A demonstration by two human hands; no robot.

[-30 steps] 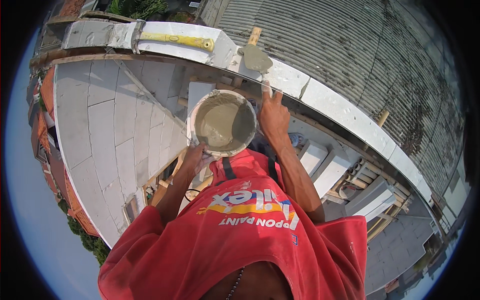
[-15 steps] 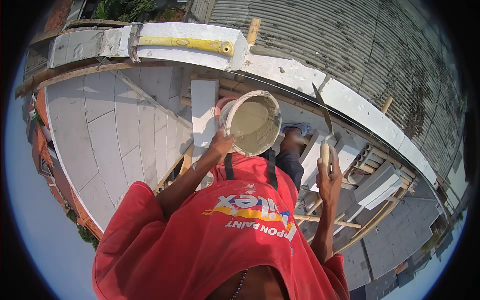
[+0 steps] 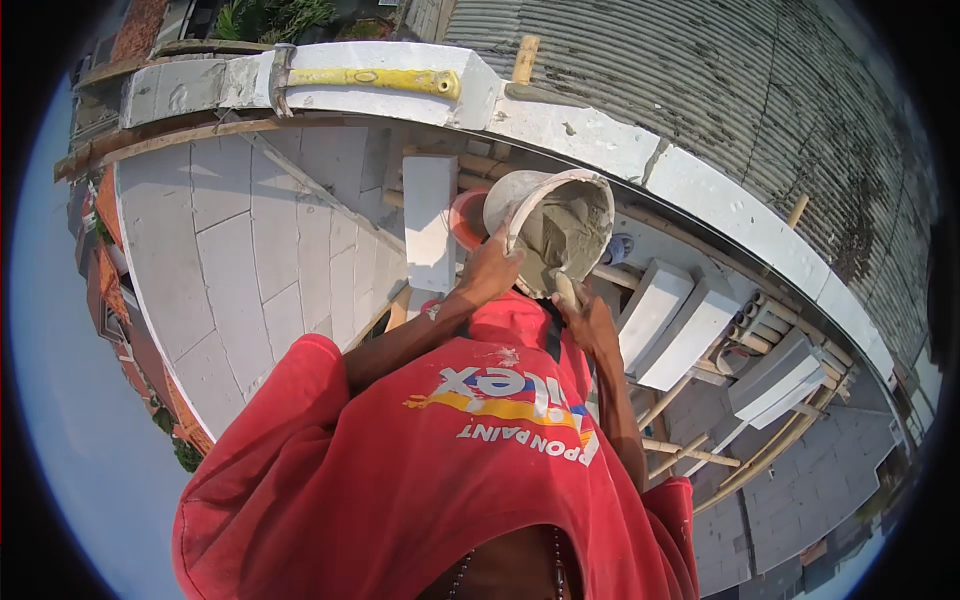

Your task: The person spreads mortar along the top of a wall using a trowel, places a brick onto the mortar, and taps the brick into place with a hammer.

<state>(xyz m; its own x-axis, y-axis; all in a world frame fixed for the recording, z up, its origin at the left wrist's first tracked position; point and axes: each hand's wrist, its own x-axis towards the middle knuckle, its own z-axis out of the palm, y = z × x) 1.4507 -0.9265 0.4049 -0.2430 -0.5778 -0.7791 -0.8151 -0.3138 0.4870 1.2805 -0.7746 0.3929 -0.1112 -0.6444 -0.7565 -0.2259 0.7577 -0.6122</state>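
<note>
Trowel point(image 3: 566, 288), earlier clear, now dipped in tilted bucket point(image 3: 508, 194), likely reloading mortar point(image 3: 552, 228); right hand point(image 3: 588, 320) grips handle point(image 3: 568, 293); left hand point(image 3: 491, 268), rim point(image 3: 609, 200).

The left forearm point(image 3: 412, 338) goes forward and slants to the right in front of the body; the left hand point(image 3: 490, 270) at its end is closed in a grip, its fingers partly hidden; the right forearm point(image 3: 622, 415) rises more steeply and leans inward; the right hand point(image 3: 590, 322) is also closed, with bent fingers; the two hands are near each other but apart, the left one reaching slightly farther forward.
</note>
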